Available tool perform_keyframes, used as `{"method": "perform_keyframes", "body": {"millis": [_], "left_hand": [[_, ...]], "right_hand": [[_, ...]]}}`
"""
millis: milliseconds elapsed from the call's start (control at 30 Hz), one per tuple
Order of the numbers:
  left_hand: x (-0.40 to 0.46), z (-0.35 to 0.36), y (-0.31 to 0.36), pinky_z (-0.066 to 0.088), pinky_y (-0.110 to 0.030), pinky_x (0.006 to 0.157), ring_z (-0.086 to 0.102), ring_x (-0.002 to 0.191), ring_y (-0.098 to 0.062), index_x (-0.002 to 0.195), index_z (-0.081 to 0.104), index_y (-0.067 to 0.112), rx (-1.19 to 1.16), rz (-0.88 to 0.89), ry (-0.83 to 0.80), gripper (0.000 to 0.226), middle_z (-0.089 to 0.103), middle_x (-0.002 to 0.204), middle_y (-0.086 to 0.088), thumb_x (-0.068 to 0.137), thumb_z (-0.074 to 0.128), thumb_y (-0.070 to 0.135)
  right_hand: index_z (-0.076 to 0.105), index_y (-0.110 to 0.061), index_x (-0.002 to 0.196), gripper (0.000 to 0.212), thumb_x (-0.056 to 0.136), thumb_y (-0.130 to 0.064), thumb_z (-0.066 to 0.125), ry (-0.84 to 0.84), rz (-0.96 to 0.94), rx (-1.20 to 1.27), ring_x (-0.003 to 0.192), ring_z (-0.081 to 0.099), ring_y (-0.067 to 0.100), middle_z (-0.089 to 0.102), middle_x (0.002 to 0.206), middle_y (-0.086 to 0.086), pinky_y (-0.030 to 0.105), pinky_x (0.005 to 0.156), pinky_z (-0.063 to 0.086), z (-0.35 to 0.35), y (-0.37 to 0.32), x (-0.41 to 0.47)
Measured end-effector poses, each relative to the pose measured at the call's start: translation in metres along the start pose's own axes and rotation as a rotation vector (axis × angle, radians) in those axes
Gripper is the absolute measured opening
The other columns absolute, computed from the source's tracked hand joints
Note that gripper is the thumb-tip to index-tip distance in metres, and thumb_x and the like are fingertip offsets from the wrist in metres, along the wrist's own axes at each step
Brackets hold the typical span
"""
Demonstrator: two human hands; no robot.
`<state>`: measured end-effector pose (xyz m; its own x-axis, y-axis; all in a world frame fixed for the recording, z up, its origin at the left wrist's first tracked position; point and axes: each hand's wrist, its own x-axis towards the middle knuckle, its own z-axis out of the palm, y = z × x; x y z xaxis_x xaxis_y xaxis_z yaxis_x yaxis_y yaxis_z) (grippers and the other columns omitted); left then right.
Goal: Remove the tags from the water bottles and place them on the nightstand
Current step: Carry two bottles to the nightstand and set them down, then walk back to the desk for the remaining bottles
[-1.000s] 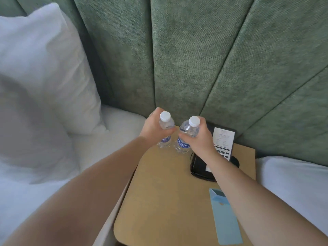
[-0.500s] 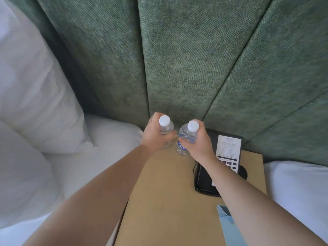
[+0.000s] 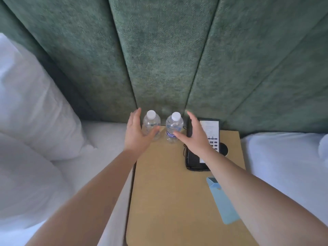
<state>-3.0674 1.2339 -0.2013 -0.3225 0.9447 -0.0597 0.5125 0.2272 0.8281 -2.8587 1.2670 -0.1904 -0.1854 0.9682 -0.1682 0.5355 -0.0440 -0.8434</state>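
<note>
Two clear water bottles with white caps stand upright side by side at the back left of the tan nightstand [image 3: 159, 192]. The left bottle [image 3: 151, 122] is beside my left hand [image 3: 136, 134], which is open with fingers spread just to its left and front. The right bottle [image 3: 174, 125] has a blue label. My right hand [image 3: 196, 137] is open just right of it, thumb near the label. Neither hand grips a bottle. A light blue paper tag [image 3: 221, 201] lies flat near the nightstand's right edge, partly under my right forearm.
A black phone [image 3: 209, 132] with a white card stands at the back right of the nightstand. A green padded headboard [image 3: 159, 59] rises behind. White pillows [image 3: 35, 112] and bedding lie to the left; another white bed [image 3: 284, 166] is on the right.
Both hands gripped the bottles earlier; they have now let go and opened, leaving the bottles standing on the nightstand. The camera has moved closer.
</note>
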Motion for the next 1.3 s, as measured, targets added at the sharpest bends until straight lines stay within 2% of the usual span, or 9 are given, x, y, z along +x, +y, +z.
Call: {"method": "perform_keyframes", "body": {"millis": [100, 267, 333, 433, 567, 767, 933, 1133, 1300], "left_hand": [[-0.042, -0.018, 0.022, 0.019, -0.04, 0.118, 0.014, 0.148, -0.016, 0.148, 0.03, 0.018, 0.113, 0.108, 0.003, 0.084, 0.03, 0.156, 0.001, 0.082, 0.054, 0.063], [-0.106, -0.022, 0.061, 0.015, -0.041, 0.118, 0.017, 0.147, -0.02, 0.149, 0.032, 0.02, 0.272, 0.257, -0.14, 0.069, 0.031, 0.156, -0.001, 0.091, 0.046, 0.054], [-0.129, -0.011, 0.074, 0.015, -0.043, 0.117, 0.018, 0.147, -0.02, 0.15, 0.03, 0.021, 0.315, 0.315, -0.209, 0.066, 0.029, 0.157, 0.0, 0.093, 0.045, 0.051], [-0.162, 0.011, 0.094, 0.014, -0.044, 0.118, 0.017, 0.146, -0.018, 0.151, 0.025, 0.022, 0.344, 0.418, -0.333, 0.067, 0.028, 0.157, 0.001, 0.094, 0.04, 0.055], [-0.206, 0.045, 0.113, 0.014, -0.046, 0.118, 0.015, 0.147, -0.02, 0.151, 0.023, 0.022, 0.432, 0.597, -0.518, 0.072, 0.029, 0.157, 0.0, 0.091, 0.029, 0.061], [-0.285, 0.097, 0.144, 0.014, -0.046, 0.117, 0.018, 0.146, -0.021, 0.152, 0.018, 0.023, 0.481, 0.767, -0.73, 0.069, 0.025, 0.158, -0.002, 0.094, 0.031, 0.058], [-0.384, 0.118, 0.171, 0.016, -0.044, 0.117, 0.018, 0.147, -0.021, 0.152, 0.023, 0.019, 0.419, 0.916, -0.864, 0.068, 0.029, 0.157, -0.005, 0.095, 0.038, 0.054], [-0.538, 0.122, 0.18, 0.003, -0.043, 0.12, 0.005, 0.149, -0.019, 0.154, 0.012, 0.026, 0.47, 1.142, -1.128, 0.07, 0.014, 0.162, 0.0, 0.095, 0.025, 0.062], [-0.683, 0.117, 0.182, 0.007, -0.044, 0.12, 0.009, 0.149, -0.019, 0.153, 0.017, 0.025, 0.438, 1.429, -1.312, 0.067, 0.019, 0.161, 0.0, 0.096, 0.03, 0.058]], "right_hand": [[0.031, -0.02, 0.147, 0.072, 0.086, -0.04, 0.066, 0.076, -0.007, -0.061, 0.143, 0.024, 0.012, 0.03, 0.155, -0.001, 0.029, 0.114, 0.022, -0.016, -0.015, -0.044], [0.047, -0.009, 0.138, 0.049, 0.092, -0.021, 0.061, 0.214, 0.045, -0.014, 0.138, 0.035, 0.025, 0.043, 0.146, 0.011, 0.046, 0.111, 0.032, -0.05, -0.025, -0.131], [0.048, -0.008, 0.137, 0.047, 0.093, -0.019, 0.059, 0.271, 0.079, -0.04, 0.134, 0.04, 0.026, 0.046, 0.143, 0.011, 0.04, 0.111, 0.032, -0.064, -0.02, -0.167], [0.044, -0.017, 0.141, 0.05, 0.094, -0.028, 0.057, 0.417, 0.221, -0.065, 0.141, 0.028, 0.015, 0.036, 0.151, 0.002, 0.014, 0.109, 0.017, -0.08, -0.009, -0.221], [0.041, -0.019, 0.143, 0.051, 0.096, -0.031, 0.054, 0.612, 0.393, -0.049, 0.144, 0.022, 0.013, 0.03, 0.155, -0.001, 0.028, 0.115, 0.017, -0.098, 0.01, -0.287], [0.042, -0.022, 0.142, 0.049, 0.096, -0.035, 0.051, 0.882, 0.556, 0.005, 0.141, 0.03, 0.017, 0.032, 0.153, -0.001, 0.041, 0.114, 0.027, -0.11, 0.037, -0.404], [0.042, -0.024, 0.14, 0.046, 0.097, -0.038, 0.049, 1.076, 0.696, 0.039, 0.137, 0.036, 0.018, 0.038, 0.149, -0.003, 0.043, 0.112, 0.033, -0.097, 0.052, -0.527], [0.044, -0.021, 0.14, 0.047, 0.097, -0.038, 0.049, 1.325, 0.882, 0.088, 0.135, 0.037, 0.018, 0.041, 0.147, -0.001, 0.041, 0.111, 0.033, -0.065, 0.056, -0.688], [0.043, -0.023, 0.139, 0.047, 0.096, -0.041, 0.049, 1.605, 1.085, 0.131, 0.134, 0.039, 0.017, 0.041, 0.147, -0.002, 0.035, 0.108, 0.035, -0.019, 0.051, -0.828]]}}
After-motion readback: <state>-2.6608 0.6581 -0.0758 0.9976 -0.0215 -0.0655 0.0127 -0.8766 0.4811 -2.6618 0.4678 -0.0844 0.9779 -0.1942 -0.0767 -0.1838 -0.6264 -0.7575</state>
